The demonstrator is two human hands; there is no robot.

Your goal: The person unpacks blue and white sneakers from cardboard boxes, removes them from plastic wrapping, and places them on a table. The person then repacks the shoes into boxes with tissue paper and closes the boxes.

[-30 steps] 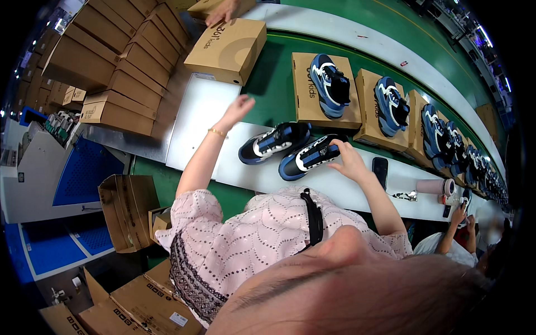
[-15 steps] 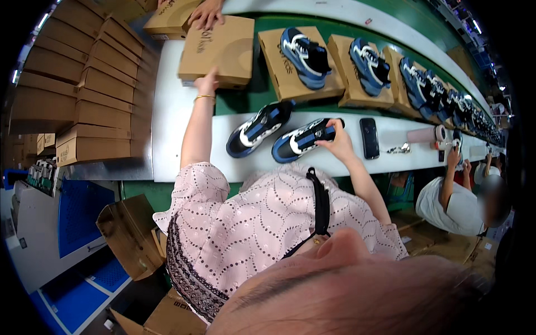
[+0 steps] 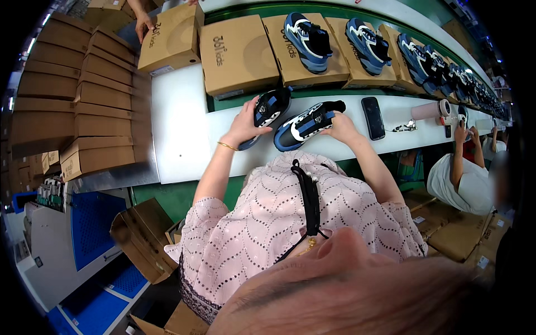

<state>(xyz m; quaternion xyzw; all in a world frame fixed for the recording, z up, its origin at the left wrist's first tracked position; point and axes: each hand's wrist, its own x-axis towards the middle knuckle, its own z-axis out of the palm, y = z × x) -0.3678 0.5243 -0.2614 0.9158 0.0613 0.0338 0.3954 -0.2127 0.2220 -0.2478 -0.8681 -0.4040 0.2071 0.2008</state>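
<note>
Sneakers, two, blue and black with white trim, at the worktop's [image 3: 178, 134] far edge by the green belt [image 3: 335, 11]. Left hand [image 3: 245, 124] wrapped around the left sneaker [image 3: 268, 111], tilted up off the white surface. Right hand [image 3: 341, 127] gripping the heel end of the right sneaker [image 3: 307, 124], lying sideways on the worktop. Smooth, glossy uppers, rounded soles. Plain cardboard box [image 3: 237, 53] just beyond the left sneaker, closed, flat-lidded. Black phone [image 3: 373, 117] right of the right hand.
</note>
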